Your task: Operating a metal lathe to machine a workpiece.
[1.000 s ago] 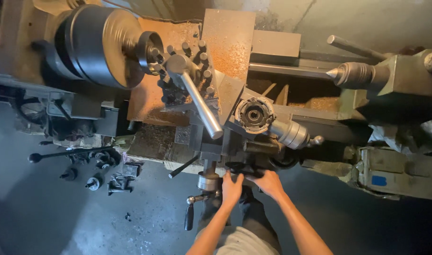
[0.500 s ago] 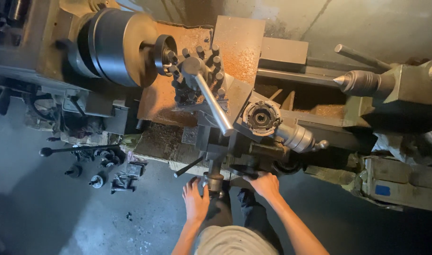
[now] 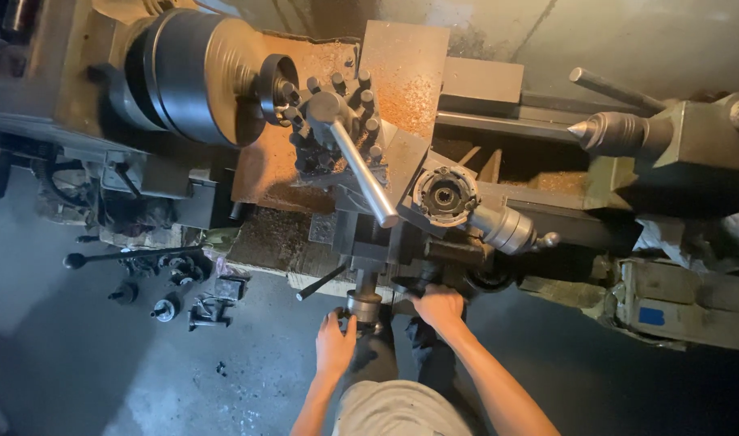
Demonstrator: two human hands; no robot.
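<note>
Both hands on the lathe's front controls, cut not visibly begun.
Left hand [image 3: 335, 343] cups the cross-slide handle [image 3: 363, 305]; right hand [image 3: 439, 307] grips, seemingly closed, the dark handwheel [image 3: 410, 287]; tool post [image 3: 333, 121] sits just beside the chuck [image 3: 196, 73].

chuck [image 3: 188, 77]: dark grey steel, dull sheen
swarf tray [image 3: 264, 173]: rusty orange-brown, speckled
lever under my eyes [image 3: 361, 173]: bright silver
floor [image 3: 79, 379]: dark grey, blotchy
my shirt [image 3: 398, 410]: pale beige
box [image 3: 688, 311]: dull olive, blue patch
</note>
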